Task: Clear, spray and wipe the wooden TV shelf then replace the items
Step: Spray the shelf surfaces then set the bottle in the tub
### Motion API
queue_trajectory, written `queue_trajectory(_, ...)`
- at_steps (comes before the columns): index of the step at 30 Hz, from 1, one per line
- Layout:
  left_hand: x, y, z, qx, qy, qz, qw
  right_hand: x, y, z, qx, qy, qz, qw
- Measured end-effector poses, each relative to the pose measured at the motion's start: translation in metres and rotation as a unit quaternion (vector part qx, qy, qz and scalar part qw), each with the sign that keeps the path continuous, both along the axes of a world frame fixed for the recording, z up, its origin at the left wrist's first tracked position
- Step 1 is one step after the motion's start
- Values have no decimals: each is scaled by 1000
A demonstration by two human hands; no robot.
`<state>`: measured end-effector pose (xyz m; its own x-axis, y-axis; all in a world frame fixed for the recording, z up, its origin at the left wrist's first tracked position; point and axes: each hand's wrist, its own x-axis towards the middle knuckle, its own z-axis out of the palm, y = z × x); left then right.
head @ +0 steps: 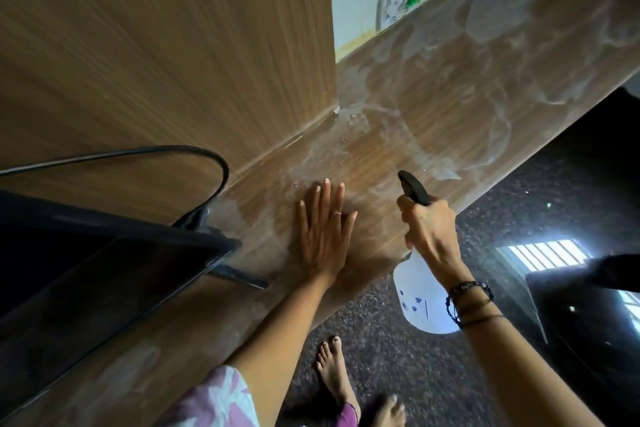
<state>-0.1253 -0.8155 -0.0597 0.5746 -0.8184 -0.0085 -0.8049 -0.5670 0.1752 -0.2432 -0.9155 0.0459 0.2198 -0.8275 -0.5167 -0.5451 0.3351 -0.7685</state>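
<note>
Spraying looks like the step now. Closest, the right hand (pixel 427 229) is wrapped round a white spray bottle (pixel 420 302), its black nozzle aimed at the wooden shelf (pixel 450 87). Beside it the left hand (pixel 323 236) lies flat on the wood, fingers straight, holding nothing. Wet drops sit past the fingertips; farther on the wood looks dusty. Next comes wiping, I think, but no cloth shows. The TV (pixel 104 270) and its cable (pixel 194 152) crowd the left side.
</note>
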Motion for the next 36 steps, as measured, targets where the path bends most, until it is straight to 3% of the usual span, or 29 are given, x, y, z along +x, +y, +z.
queue_trajectory(10,-68,-66,10,62,37,-94,993,-85,-30,-6,43,27,-62,997)
queue_trajectory(13,-68,-93,9,93,41,-80,992,-91,-64,-9,45,21,-56,997)
queue_trajectory(17,-66,-130,10,53,20,-55,997,-83,-117,-6,26,-6,1,1000)
queue_trajectory(23,-44,-217,22,-1,66,20,998,-39,-206,7,-12,-3,108,994)
queue_trajectory(30,-15,-298,6,31,41,29,998,-4,-285,-2,3,-42,104,994)
queue_trajectory(36,-37,-320,9,30,39,50,998,-46,-311,-10,14,-34,44,998)
